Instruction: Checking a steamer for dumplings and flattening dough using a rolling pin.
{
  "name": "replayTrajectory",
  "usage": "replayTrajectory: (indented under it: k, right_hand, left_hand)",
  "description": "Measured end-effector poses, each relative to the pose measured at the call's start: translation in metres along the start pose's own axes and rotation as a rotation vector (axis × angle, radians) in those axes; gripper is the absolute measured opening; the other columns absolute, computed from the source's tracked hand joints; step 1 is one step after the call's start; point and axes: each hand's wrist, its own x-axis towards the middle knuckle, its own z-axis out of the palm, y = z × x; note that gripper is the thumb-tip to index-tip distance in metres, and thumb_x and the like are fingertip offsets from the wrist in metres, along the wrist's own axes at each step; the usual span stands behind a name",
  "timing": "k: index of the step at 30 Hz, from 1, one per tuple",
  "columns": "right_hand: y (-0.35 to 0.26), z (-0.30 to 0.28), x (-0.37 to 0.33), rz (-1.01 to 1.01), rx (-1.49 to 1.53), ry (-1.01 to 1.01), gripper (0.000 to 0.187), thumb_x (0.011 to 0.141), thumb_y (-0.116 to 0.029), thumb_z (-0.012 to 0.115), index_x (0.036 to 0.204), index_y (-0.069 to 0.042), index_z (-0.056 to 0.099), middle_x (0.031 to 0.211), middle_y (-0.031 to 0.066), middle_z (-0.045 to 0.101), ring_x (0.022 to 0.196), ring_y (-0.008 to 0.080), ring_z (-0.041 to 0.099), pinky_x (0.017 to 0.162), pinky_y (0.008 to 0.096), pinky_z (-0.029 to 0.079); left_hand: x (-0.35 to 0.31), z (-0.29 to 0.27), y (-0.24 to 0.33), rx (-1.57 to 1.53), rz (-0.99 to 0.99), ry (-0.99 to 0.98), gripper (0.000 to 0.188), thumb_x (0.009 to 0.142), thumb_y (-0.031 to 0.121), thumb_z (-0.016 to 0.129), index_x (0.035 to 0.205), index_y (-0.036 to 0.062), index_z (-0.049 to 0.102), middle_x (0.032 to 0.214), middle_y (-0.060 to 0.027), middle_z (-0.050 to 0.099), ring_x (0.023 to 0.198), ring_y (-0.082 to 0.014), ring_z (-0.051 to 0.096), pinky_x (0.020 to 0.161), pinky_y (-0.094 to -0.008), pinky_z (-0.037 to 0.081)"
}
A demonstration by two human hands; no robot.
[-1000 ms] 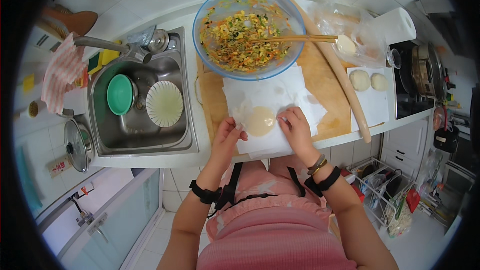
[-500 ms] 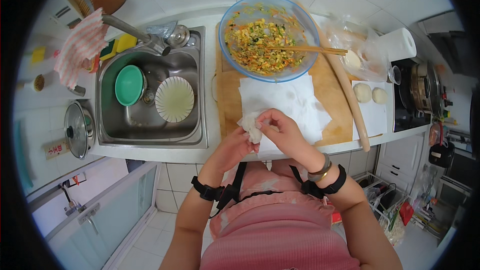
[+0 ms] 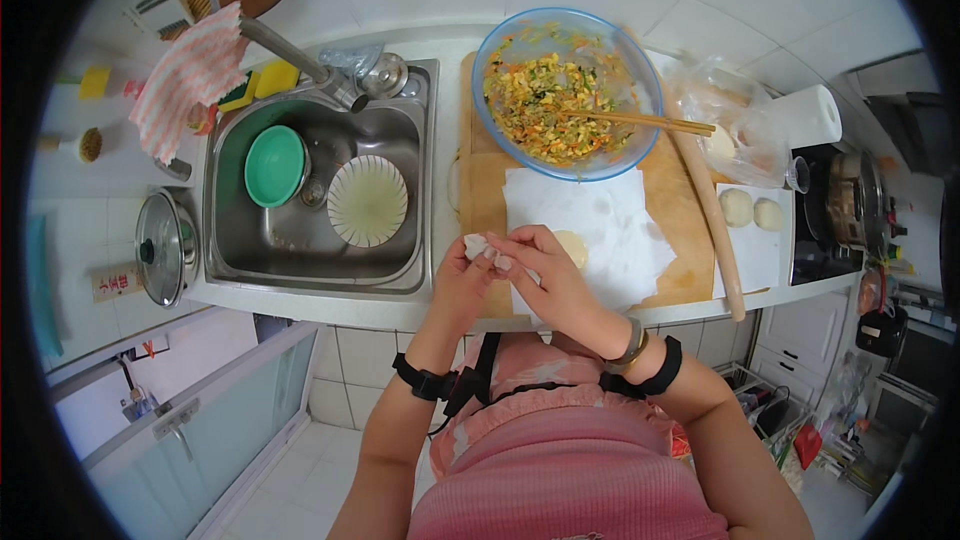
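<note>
Close together above the counter's front edge, both my hands have their fingers pinched on a crumpled white paper towel (image 3: 476, 244). My left hand (image 3: 463, 278) grips it from the left. From the other side, the fingers of my right hand (image 3: 553, 275) close on it. Partly hidden behind my right hand, a pale yellowish dough round (image 3: 573, 246) lies on white paper sheets (image 3: 625, 215). Beyond the paper is a glass bowl (image 3: 652, 105) with a blue rim, holding a chopped vegetable and egg mix (image 3: 550, 105). Wooden chopsticks (image 3: 650, 121) rest across it.
A long rolling pin (image 3: 712, 215) lies along the right side of the wooden board (image 3: 485, 210). Two dough balls (image 3: 752, 210) sit on paper farther right, near a plastic bag (image 3: 735, 120) and a paper roll (image 3: 808, 118). The left-hand sink (image 3: 300, 265) holds a green basin and a plate.
My hands have moved left and off the paper, with the paper towel still between them. The dough round now shows beside my right hand. The whole view has shifted slightly.
</note>
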Motion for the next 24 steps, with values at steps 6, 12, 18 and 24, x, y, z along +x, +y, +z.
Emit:
replayTrajectory:
  k: [6,12,18,24]
  right_hand:
    - [-0.003,-0.063,-0.021,0.0,-0.237,0.078,0.026,0.089,-0.01,0.055,0.114,-0.003,0.061,0.107,0.0155,0.061,0.095,0.0286,0.058,0.087,0.0357,0.046]
    - [0.039,-0.153,-0.073,0.236,-0.444,0.407,0.025,0.091,-0.008,0.054,0.114,-0.002,0.059,0.102,0.0135,0.062,0.086,0.0226,0.061,0.079,0.0298,0.049]
    - [0.087,-0.202,-0.089,0.339,-0.624,0.647,0.027,0.086,-0.008,0.06,0.111,0.002,0.058,0.099,0.0165,0.062,0.086,0.0281,0.061,0.078,0.0353,0.049]
    - [0.12,-0.214,-0.065,0.232,-1.021,0.577,0.037,0.079,-0.011,0.064,0.114,-0.005,0.056,0.098,0.0123,0.061,0.089,0.0299,0.057,0.078,0.0403,0.045]
  left_hand:
    - [0.067,-0.008,0.03,0.472,0.18,-0.005,0.027,0.095,0.016,0.052,0.118,0.0022,0.047,0.096,-0.0033,0.06,0.077,-0.0107,0.057,0.07,-0.0245,0.049]
    - [0.154,-0.016,0.023,1.158,0.487,0.046,0.049,0.089,0.022,0.06,0.128,0.0007,0.04,0.079,-0.0093,0.06,0.067,-0.0211,0.059,0.061,-0.0329,0.048]
    - [0.149,0.009,0.028,1.185,0.503,0.114,0.061,0.084,0.015,0.065,0.135,0.0014,0.033,0.083,-0.0091,0.06,0.072,-0.0219,0.06,0.063,-0.0328,0.048]
    - [0.093,0.001,0.019,1.145,0.685,0.119,0.041,0.091,0.006,0.054,0.13,0.0016,0.043,0.103,-0.0071,0.052,0.08,-0.0116,0.05,0.064,-0.0238,0.043]
